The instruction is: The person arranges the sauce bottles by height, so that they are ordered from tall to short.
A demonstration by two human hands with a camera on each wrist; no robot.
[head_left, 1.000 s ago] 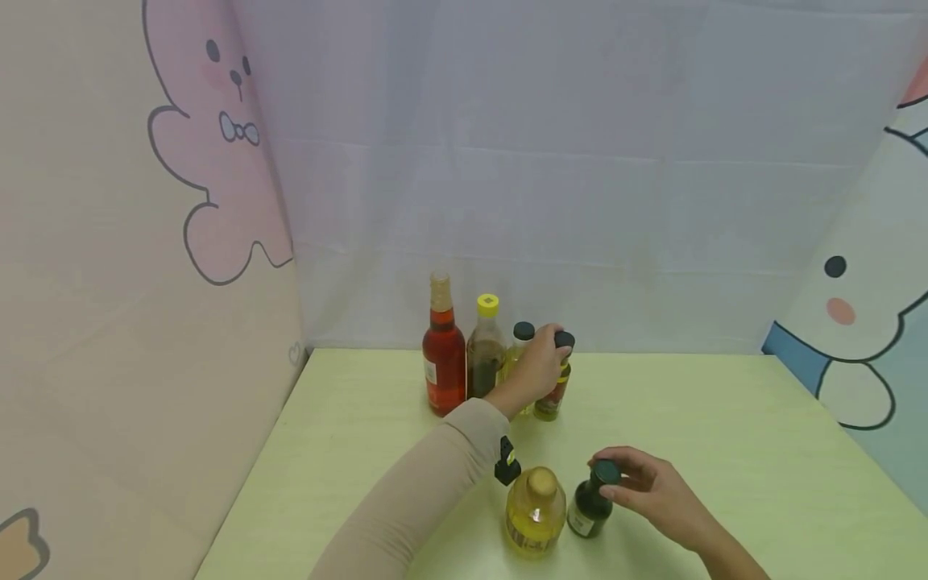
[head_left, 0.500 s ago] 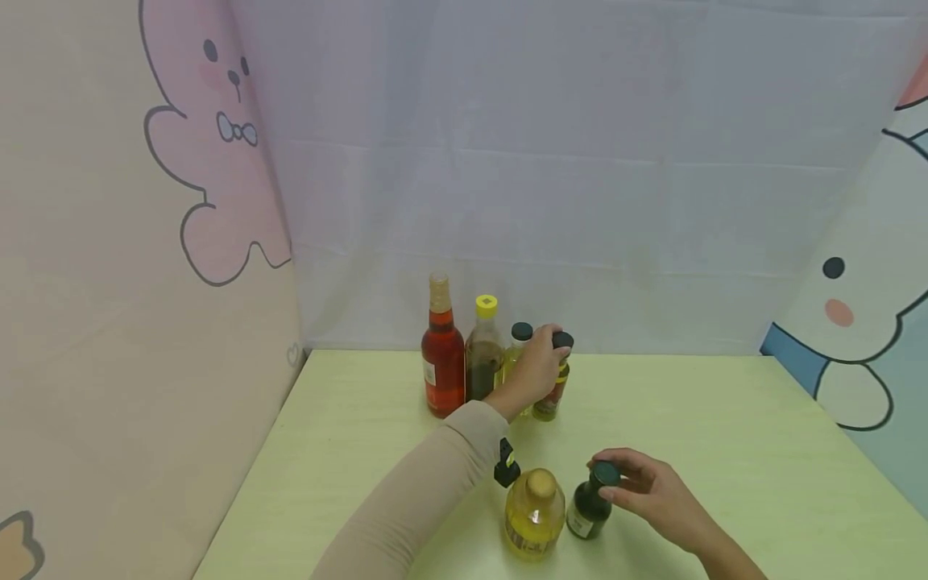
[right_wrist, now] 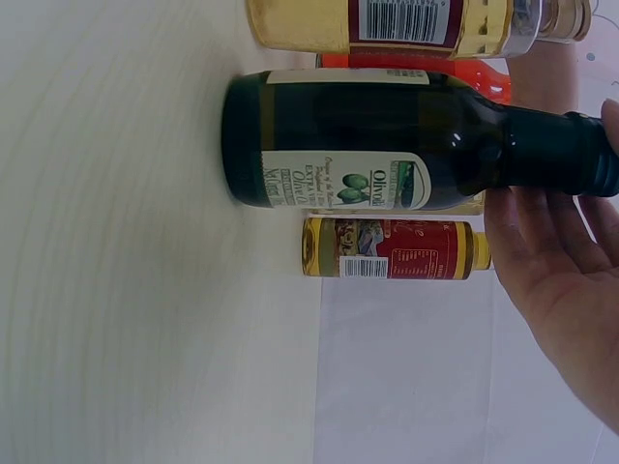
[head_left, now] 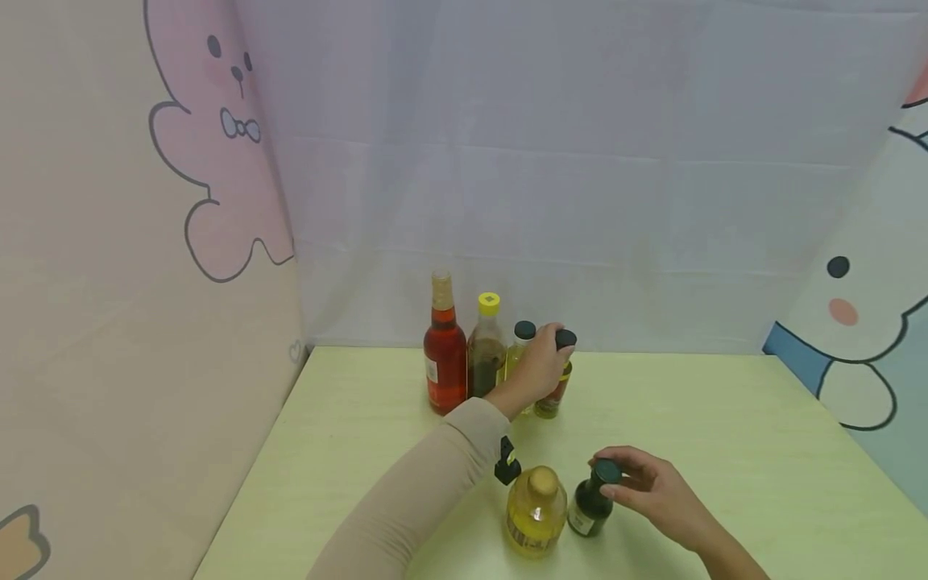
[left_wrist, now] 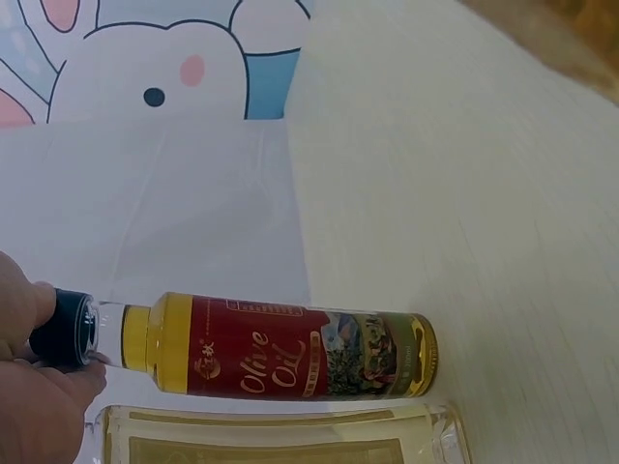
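At the back of the table, my left hand [head_left: 536, 366] pinches the black cap of a small olive oil bottle [left_wrist: 290, 348] with a red label. This bottle stands upright at the right end of a row; its upper part is partly behind my fingers in the head view. Nearer the front, my right hand [head_left: 656, 491] holds the neck of a dark green olive oil bottle [right_wrist: 358, 145] between thumb and fingers. That bottle stands upright on the table, its pale label turned to the right wrist camera. Left of it is a squat bottle of yellow oil [head_left: 535, 515] with a gold cap.
The row at the back also has a tall red bottle [head_left: 445, 362], a yellow-capped bottle [head_left: 487, 354] and a black-capped oil bottle [head_left: 524, 332] close together. A white curtain [head_left: 580, 177] hangs behind the table [head_left: 725, 435]. Printed side walls flank it.
Both hands keep their holds and the bottles stay where they were. Only the head view shifts very slightly.
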